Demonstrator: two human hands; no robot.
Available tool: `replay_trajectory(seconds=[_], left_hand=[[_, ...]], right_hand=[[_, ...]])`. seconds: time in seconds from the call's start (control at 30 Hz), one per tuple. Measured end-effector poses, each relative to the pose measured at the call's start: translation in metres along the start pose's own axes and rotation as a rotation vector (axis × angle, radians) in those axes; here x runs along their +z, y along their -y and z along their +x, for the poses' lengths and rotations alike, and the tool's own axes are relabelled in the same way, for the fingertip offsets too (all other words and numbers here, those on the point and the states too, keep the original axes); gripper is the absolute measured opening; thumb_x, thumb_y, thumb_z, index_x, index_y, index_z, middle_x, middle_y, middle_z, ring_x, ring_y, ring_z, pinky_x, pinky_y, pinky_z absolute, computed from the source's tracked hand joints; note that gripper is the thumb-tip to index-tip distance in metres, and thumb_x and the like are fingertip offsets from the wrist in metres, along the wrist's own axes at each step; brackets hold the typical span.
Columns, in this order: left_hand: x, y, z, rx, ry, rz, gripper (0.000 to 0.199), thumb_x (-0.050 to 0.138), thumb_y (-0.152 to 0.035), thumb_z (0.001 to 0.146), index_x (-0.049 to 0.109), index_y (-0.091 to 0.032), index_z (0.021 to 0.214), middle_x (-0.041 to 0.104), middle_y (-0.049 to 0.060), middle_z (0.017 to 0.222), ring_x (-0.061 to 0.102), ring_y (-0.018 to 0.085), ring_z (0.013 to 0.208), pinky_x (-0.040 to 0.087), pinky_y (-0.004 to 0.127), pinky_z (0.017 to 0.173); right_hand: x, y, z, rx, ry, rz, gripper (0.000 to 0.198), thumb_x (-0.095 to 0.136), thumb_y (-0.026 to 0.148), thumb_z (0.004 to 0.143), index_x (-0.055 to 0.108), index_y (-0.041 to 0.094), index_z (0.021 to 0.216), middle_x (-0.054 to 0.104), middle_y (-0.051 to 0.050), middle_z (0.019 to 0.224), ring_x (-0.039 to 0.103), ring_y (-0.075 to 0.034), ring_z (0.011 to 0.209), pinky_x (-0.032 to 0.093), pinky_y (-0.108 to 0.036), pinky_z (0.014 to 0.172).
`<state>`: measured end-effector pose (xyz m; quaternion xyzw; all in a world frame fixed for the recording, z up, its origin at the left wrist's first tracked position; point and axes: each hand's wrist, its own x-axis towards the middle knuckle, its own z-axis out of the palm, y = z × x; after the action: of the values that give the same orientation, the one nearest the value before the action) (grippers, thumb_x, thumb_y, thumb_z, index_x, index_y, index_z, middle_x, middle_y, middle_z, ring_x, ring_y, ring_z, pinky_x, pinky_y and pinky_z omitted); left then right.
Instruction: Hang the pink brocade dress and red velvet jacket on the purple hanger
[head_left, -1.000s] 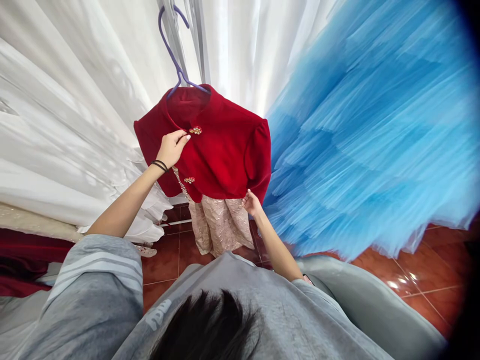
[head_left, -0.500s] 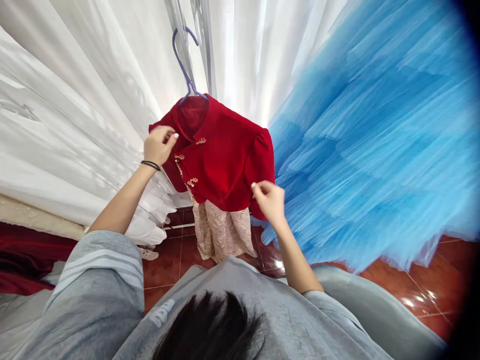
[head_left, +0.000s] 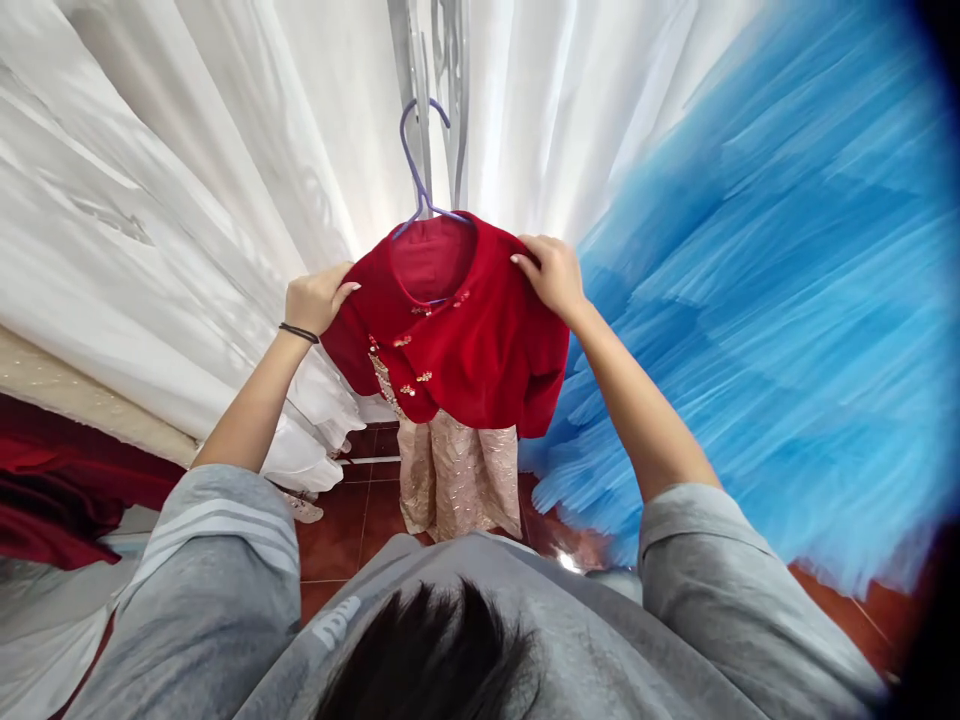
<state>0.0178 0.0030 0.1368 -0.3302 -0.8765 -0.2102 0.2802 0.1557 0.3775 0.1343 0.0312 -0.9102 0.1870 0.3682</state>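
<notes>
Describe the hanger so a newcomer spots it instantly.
From the blue tulle filling the picture's right, go left to the red jacket, held at the shoulders by the left hand and right hand. The hanger rises from its top; its purple colour sets it apart from the white drapes behind.

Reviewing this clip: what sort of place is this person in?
Probably a dress shop or costume room, judging by the red jacket on a purple hanger, the mass of blue tulle and the long white fabric hanging opposite.
</notes>
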Motion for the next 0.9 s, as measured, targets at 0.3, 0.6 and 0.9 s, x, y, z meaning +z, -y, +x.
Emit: replay_trajectory(seconds=[0.3,0.6,0.9], left_hand=[[-0.021,-0.015,0.022,-0.165,-0.06,-0.324,0.047,0.043,-0.058,0.092,0.068,-0.019,0.085,0.063,0.006,0.07,0.064,0.022,0.08,0.048,0.031,0.072],[-0.019,-0.006,0.04,-0.283,0.244,-0.494,0.053,0.049,-0.068,0.083,0.064,-0.018,0.078,0.071,0.008,0.079,0.064,0.023,0.078,0.051,0.033,0.071],[-0.014,-0.045,0.011,-0.125,0.022,0.061,0.034,0.044,-0.051,0.095,0.064,-0.023,0.096,0.069,0.01,0.081,0.066,0.031,0.087,0.045,0.035,0.073]], right_hand=[[-0.007,-0.001,0.042,0.081,-0.057,0.185,0.031,0.046,0.038,0.093,0.06,0.018,0.074,0.05,-0.002,0.066,0.05,-0.018,0.072,0.046,-0.034,0.077],[-0.012,0.007,0.051,0.004,0.079,0.181,0.029,0.053,0.025,0.079,0.069,0.014,0.101,0.071,-0.012,0.102,0.062,-0.028,0.096,0.049,-0.045,0.092],[-0.001,0.041,0.036,0.123,-0.028,0.005,0.031,0.054,0.042,0.09,0.067,0.019,0.107,0.071,-0.01,0.091,0.061,-0.029,0.088,0.047,-0.04,0.079]])
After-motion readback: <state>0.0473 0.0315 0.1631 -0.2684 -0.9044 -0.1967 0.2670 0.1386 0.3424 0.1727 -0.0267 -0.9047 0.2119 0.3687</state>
